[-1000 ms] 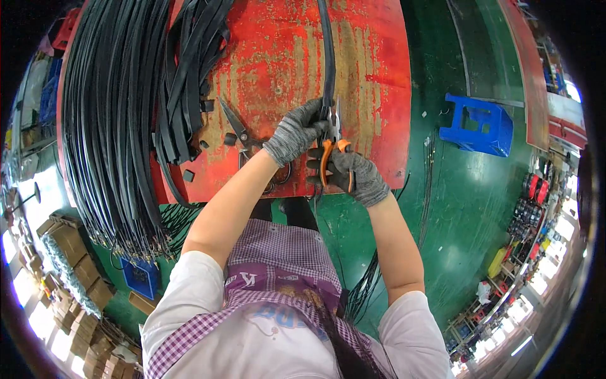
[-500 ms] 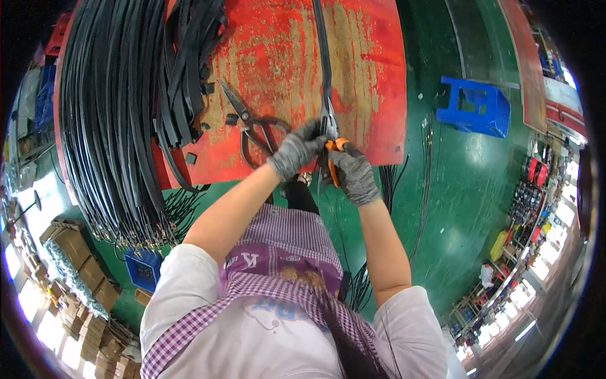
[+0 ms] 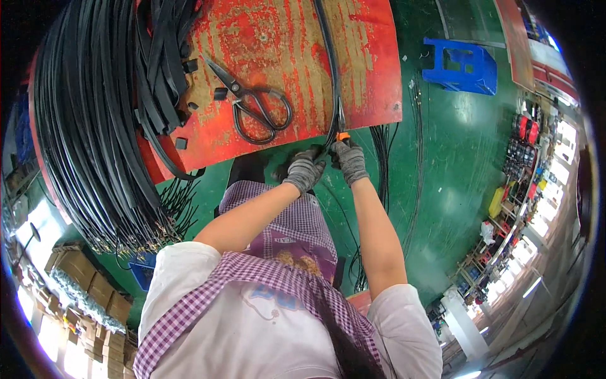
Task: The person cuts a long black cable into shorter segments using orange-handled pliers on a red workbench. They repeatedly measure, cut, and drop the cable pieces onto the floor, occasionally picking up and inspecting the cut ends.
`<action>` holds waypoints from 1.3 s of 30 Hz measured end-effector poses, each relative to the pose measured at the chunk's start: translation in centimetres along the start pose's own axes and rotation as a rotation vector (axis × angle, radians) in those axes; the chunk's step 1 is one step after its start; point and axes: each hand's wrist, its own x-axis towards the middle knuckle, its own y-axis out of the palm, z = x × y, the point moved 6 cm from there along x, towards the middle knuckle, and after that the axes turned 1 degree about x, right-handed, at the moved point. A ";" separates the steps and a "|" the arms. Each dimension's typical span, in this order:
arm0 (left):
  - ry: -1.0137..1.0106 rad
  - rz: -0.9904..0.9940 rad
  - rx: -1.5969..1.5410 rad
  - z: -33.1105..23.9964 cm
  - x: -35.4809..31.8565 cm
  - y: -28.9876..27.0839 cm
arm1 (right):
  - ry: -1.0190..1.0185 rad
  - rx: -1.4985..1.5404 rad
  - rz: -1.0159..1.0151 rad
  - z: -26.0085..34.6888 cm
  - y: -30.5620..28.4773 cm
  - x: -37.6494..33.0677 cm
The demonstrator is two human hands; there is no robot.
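My left hand (image 3: pixel 305 172), in a grey glove, is closed around the near end of a long black cable strand (image 3: pixel 328 54) just off the table's front edge. That strand runs away from me across the worn red table (image 3: pixel 278 57). My gloved right hand (image 3: pixel 351 163) is closed on pliers with orange handles (image 3: pixel 343 136), mostly hidden by the fingers. Their grey jaws lie against the strand at the edge, and what they grip cannot be made out. Large black-handled scissors (image 3: pixel 255 114) lie spread on the table to the left, apart from both hands.
A thick bundle of black cables (image 3: pixel 88 126) hangs over the table's left side. Flat black straps (image 3: pixel 161 69) are heaped beside it, near small black scraps (image 3: pixel 181 143). A blue plastic stool (image 3: pixel 461 66) stands on the green floor (image 3: pixel 454 170) at right. More cables (image 3: pixel 380 158) hang nearby.
Both hands have moved down toward my body, off the table's front edge, with the strand and pliers. The view has shifted, so the table appears higher.
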 end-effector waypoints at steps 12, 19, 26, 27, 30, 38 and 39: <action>-0.163 -0.283 0.134 3.4 -0.8 5.6 | -0.130 -0.030 0.031 1.8 0.3 -1.3; -0.143 -0.357 -0.140 5.1 3.8 10.6 | -0.155 -0.185 0.039 1.7 0.3 0.2; -0.329 0.056 -0.233 11.4 -0.9 19.4 | -0.050 -0.179 0.065 1.3 0.5 -0.3; -0.321 0.072 -0.271 12.7 -1.1 21.3 | -0.052 -0.178 0.066 1.6 0.7 -0.5; -0.317 0.116 -0.192 13.0 -2.5 23.8 | -0.385 -0.236 0.101 0.4 0.2 2.7; 0.073 0.151 0.206 15.4 -0.9 25.2 | -0.665 -0.877 0.083 4.6 0.5 -2.0; 0.075 0.207 0.178 14.9 -1.1 25.3 | -0.498 -0.667 -0.086 4.4 -1.1 -2.1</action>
